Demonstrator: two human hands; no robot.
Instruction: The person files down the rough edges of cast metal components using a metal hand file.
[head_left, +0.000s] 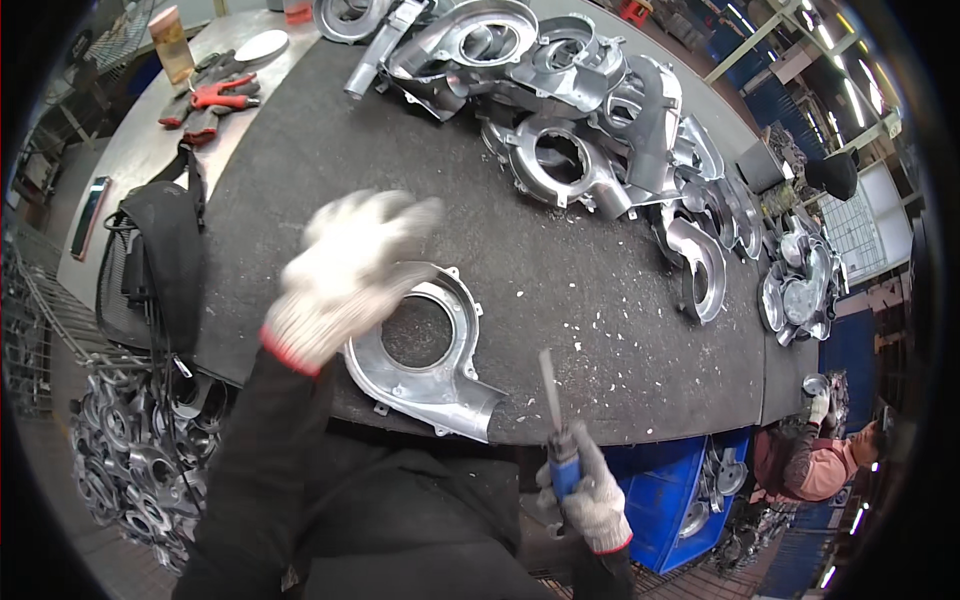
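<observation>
A silver cast-metal blower housing [470,345] with a large round opening lies flat near the edge of the dark work surface. My left hand [345,260], in a white knit glove with a red cuff, is over its upper left side; motion smears the fingers, and I cannot tell whether it touches the metal. To the right of the housing, my right hand [597,505], gloved the same way, is closed round the blue grip of a file [551,390]. Its narrow grey blade points up over the work surface, apart from the housing.
Similar housings [555,160] are heaped along the far side. Metal flakes litter the dark mat [560,275]. A black bag [165,260], red-and-grey gloves [212,103] and a cup [170,45] sit left. A blue bin [655,500] stands lower right, near another person [815,460].
</observation>
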